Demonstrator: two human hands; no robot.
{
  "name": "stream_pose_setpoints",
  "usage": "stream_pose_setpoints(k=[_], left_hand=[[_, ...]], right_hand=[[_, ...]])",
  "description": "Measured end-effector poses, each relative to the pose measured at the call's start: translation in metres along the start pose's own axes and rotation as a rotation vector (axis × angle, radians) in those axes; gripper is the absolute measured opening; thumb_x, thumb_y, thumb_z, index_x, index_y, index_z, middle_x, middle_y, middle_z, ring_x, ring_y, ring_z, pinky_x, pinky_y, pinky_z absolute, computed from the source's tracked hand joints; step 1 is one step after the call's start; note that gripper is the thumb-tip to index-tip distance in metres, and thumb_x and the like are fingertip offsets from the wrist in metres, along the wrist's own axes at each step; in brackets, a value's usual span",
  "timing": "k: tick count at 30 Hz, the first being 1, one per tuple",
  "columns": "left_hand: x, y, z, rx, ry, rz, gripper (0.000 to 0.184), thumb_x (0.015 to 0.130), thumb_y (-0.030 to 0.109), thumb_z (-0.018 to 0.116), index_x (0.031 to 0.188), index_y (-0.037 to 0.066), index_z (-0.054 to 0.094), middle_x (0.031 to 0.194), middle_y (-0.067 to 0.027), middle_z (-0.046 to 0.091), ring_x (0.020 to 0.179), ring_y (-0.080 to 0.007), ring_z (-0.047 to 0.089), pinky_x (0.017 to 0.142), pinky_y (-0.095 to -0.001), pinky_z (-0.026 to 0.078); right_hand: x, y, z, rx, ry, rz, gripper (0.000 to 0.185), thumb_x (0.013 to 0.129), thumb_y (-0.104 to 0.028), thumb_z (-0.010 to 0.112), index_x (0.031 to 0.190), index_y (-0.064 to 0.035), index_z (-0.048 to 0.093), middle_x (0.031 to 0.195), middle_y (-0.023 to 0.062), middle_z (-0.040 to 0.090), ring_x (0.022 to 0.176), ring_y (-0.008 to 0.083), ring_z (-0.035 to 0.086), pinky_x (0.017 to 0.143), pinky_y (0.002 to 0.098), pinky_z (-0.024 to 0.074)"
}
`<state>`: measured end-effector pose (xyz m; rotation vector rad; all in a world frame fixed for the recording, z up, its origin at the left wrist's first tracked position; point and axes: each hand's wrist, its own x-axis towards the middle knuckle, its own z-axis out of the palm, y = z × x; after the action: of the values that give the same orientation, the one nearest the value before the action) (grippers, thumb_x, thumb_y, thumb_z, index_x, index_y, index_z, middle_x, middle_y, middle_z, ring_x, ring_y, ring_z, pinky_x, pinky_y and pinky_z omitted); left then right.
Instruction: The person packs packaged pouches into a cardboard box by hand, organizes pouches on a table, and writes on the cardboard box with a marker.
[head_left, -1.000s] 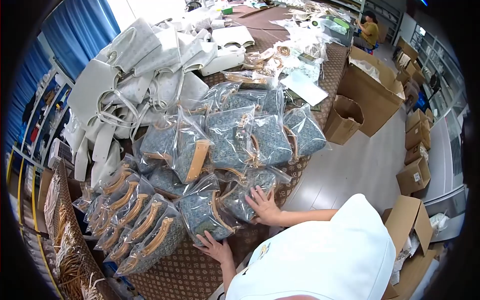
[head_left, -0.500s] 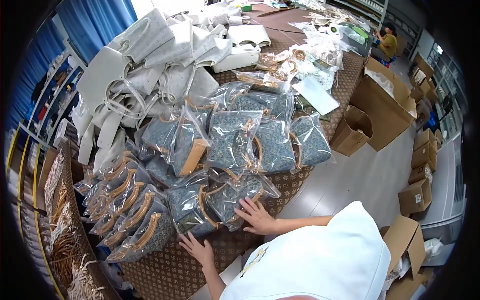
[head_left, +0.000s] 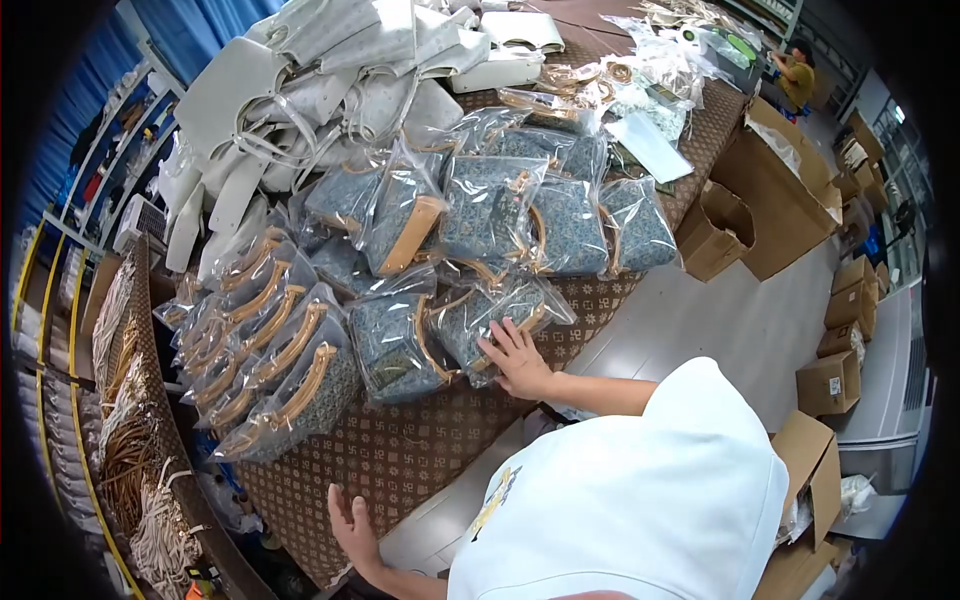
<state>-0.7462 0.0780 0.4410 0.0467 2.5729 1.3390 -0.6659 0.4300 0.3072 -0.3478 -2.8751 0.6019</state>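
My right hand rests with its fingers spread on a plastic-wrapped blue patterned bag near the table's front edge. My left hand hovers by the brown patterned tablecloth, fingers apart and holding nothing. Between them and farther in lies another wrapped blue bag with a tan handle. A row of wrapped bags with tan handles leans together on the left. More wrapped blue bags are piled behind.
White bags form a large heap at the back left. Cardboard boxes stand on the floor to the right. Bundled straps hang at the left edge. Another person sits at the far right.
My left hand has come away from the front bag and moved down toward the table's near edge. My right hand stays on its bag. The camera view has shifted.
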Motion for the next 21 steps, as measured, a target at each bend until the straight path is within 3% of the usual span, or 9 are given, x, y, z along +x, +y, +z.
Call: stream_pose_setpoints(k=[3,6,8,9,16,19,21], left_hand=[[-0.022,-0.01,-0.04,-0.057,0.078,0.002,0.049,0.091,0.019,0.049,0.134,0.003,0.033,0.137,-0.0156,0.035,0.126,-0.0254,0.035,0.099,-0.0367,0.036],[-0.057,0.015,-0.078,0.061,0.22,-0.152,0.051,0.087,0.019,0.054,0.131,0.001,0.037,0.133,-0.0159,0.042,0.123,-0.0241,0.039,0.098,-0.034,0.034],[-0.078,-0.066,-0.112,0.048,0.307,-0.02,0.049,0.086,0.02,0.056,0.128,0.0,0.041,0.129,-0.0162,0.046,0.12,-0.0254,0.043,0.096,-0.0326,0.035],[-0.1,-0.071,-0.124,0.053,0.376,-0.04,0.048,0.086,0.019,0.056,0.127,0.0,0.043,0.127,-0.0157,0.048,0.118,-0.0253,0.045,0.096,-0.0318,0.035],[-0.233,-0.141,-0.208,-0.04,1.079,-0.185,0.041,0.085,0.018,0.057,0.122,0.001,0.048,0.117,-0.0138,0.056,0.109,-0.0224,0.053,0.092,-0.0296,0.038],[-0.268,-0.177,-0.209,-0.195,1.311,-0.153,0.039,0.086,0.016,0.057,0.121,0.001,0.049,0.113,-0.0135,0.059,0.103,-0.0201,0.056,0.088,-0.0286,0.042],[-0.268,-0.203,-0.197,-0.205,1.384,-0.311,0.038,0.084,0.016,0.059,0.118,0.002,0.051,0.107,-0.0138,0.061,0.096,-0.0192,0.059,0.083,-0.0279,0.044]], right_hand=[[-0.006,-0.024,0.003,0.05,0.126,0.089,0.081,0.067,-0.017,0.069,0.136,-0.0108,0.026,0.139,0.0227,0.018,0.129,0.0454,0.013,0.105,0.0509,0.0163],[-0.011,-0.063,0.003,0.055,0.171,-0.085,0.076,0.069,-0.013,0.066,0.135,-0.0081,0.028,0.141,0.0229,0.016,0.13,0.0446,0.012,0.104,0.0522,0.0159],[-0.018,-0.098,0.012,0.12,0.139,-0.153,0.075,0.07,-0.011,0.065,0.135,-0.0073,0.029,0.142,0.0233,0.015,0.13,0.0453,0.011,0.104,0.0517,0.0168],[-0.022,-0.114,0.019,0.167,0.135,-0.214,0.074,0.07,-0.01,0.065,0.135,-0.0067,0.03,0.142,0.0235,0.016,0.13,0.0457,0.011,0.104,0.0515,0.0173],[-0.052,-0.229,0.075,0.286,-0.176,-0.576,0.063,0.077,-0.01,0.061,0.133,-0.008,0.034,0.142,0.0212,0.017,0.132,0.0438,0.007,0.102,0.0531,0.0189],[-0.056,-0.266,0.103,0.318,-0.276,-0.721,0.057,0.076,-0.009,0.062,0.128,-0.0075,0.04,0.141,0.0186,0.021,0.132,0.0417,0.01,0.103,0.0514,0.0204],[-0.058,-0.293,0.114,0.355,-0.33,-0.806,0.049,0.073,-0.007,0.063,0.121,-0.0073,0.048,0.138,0.0187,0.028,0.13,0.0425,0.016,0.103,0.0508,0.0226]])
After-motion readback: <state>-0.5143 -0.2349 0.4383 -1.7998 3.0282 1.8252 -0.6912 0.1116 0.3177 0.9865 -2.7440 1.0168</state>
